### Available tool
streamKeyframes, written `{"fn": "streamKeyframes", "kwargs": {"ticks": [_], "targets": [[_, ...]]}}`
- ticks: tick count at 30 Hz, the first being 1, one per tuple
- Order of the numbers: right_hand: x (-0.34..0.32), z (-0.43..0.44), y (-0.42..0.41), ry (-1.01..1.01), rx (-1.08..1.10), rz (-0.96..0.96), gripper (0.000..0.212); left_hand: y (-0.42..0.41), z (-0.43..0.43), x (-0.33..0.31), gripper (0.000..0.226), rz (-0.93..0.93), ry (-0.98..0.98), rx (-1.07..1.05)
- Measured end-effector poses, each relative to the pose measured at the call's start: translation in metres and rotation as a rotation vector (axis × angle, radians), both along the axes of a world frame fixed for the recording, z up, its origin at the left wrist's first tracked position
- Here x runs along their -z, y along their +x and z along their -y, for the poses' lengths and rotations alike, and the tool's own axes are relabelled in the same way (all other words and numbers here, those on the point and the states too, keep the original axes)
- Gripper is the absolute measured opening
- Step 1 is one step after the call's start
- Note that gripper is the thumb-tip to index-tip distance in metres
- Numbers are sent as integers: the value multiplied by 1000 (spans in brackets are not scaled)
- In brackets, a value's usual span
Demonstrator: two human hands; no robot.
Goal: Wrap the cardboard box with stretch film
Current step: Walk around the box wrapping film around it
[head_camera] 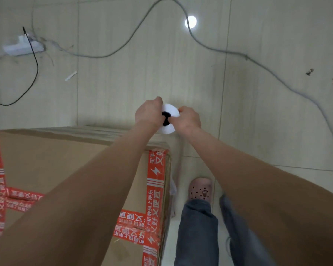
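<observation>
Head view, looking down at the floor [181,77].
- Stretch film roll [169,109]: white, seen end-on, dark core; held in the air past the far right corner of the cardboard box [65,160].
- Left hand [147,114]: fingers curled on the roll's left side, grasping it.
- Right hand [188,120]: fingers curled on the roll's right side, grasping it.
- Box stands on the floor at lower left; red printed tape [155,189] along its edges. Cannot tell if film lies on it.
- 1 pink clog [200,189] just beside the box.
- Grey cable [219,49], black cable [35,70] and white power strip [23,47] lie farther off.
</observation>
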State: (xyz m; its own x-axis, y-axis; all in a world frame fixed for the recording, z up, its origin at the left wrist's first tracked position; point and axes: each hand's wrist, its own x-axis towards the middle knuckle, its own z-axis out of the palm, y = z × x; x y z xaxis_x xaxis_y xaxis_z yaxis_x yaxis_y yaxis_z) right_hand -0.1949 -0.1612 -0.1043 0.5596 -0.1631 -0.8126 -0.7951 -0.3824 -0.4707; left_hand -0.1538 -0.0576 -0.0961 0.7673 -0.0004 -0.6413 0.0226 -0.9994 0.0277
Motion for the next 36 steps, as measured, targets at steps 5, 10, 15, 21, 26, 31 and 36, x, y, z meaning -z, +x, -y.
{"fn": "streamKeyframes", "kwargs": {"ticks": [5,10,15,21,26,31,36], "targets": [[-2,6,7,55,-6,-21,40,6,8,2,43,43,-18,180],[-6,15,21,-3,-83,20,36,13,10,1,27,96,-8,127],[-8,16,36,-5,-158,13,50,16,8,2,24,104,-39,-206],[-11,1,69,-107,-362,200,34,22,-5,-2,24,100,-105,-699],[-16,-13,94,-119,-539,285,35,29,-20,-10,35,66,-113,-832],[-15,-14,96,-122,-594,260,35,33,-12,-15,33,133,-37,-533],[-11,-16,98,-121,-605,181,34,39,-10,-16,36,141,-55,-440]]}}
